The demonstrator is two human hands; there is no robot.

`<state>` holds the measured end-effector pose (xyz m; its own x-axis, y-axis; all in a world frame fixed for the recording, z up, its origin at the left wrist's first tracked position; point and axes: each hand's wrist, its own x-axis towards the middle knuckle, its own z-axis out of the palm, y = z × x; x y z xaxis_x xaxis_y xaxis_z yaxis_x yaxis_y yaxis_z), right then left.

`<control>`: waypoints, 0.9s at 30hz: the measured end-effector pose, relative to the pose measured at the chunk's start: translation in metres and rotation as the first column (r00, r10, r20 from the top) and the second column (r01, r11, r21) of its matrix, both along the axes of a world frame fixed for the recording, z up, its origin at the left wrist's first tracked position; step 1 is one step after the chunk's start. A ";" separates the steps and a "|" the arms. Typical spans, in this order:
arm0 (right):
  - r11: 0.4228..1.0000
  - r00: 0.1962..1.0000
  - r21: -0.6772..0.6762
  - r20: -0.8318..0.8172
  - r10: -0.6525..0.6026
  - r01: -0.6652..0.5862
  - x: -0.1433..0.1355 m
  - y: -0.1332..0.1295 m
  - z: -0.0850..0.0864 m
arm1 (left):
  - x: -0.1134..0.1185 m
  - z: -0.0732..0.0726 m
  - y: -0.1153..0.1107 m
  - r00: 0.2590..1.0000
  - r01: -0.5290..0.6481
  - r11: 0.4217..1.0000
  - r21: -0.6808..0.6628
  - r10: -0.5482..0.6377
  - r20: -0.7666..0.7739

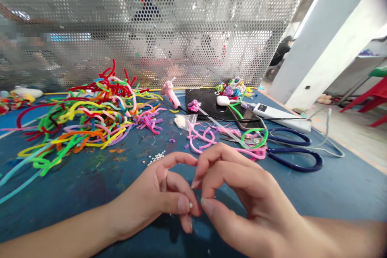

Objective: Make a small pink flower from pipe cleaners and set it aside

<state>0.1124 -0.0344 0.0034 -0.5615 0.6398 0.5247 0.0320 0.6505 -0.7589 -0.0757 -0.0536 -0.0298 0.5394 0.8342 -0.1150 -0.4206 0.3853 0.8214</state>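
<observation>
My left hand [163, 191] is closed, its thumb pressed against a finger, with a tiny white bead [190, 205] at the thumb tip. Beside it, my right hand [248, 193] has its thumb and fingertips drawn together in a pinch. Whatever lies between the right fingertips, if anything, is too small to make out. The fingertips of both hands nearly meet above the blue table [121, 181]. Just behind the left hand lies a scatter of small silvery-white beads [156, 157].
A tangled heap of colourful pipe cleaners [90, 117] covers the left. Behind my hands are a pink glue gun [171, 94], a black mat [202, 96], a bag of white bits [182, 121], a phone [246, 120], blue-handled scissors [296, 159] and a white power bank [281, 117]. A perforated screen [181, 28] stands behind.
</observation>
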 end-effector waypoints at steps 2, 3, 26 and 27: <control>1.000 1.000 0.025 0.008 -0.011 0.011 -0.001 0.001 -0.001 | 0.000 0.000 0.000 1.000 0.003 1.000 0.004 -0.003 0.002; 0.999 1.000 0.041 0.009 -0.021 0.020 -0.001 0.002 -0.002 | 0.000 0.000 -0.001 1.000 0.002 1.000 0.007 -0.002 0.003; 0.952 0.999 0.301 -0.018 -0.047 0.051 0.001 0.015 -0.016 | 0.001 -0.002 -0.002 0.959 -0.197 0.972 0.125 0.218 -0.182; 0.955 0.999 0.292 -0.010 -0.044 0.045 0.001 0.016 -0.018 | 0.001 -0.002 -0.003 0.944 -0.215 0.964 0.158 0.247 -0.220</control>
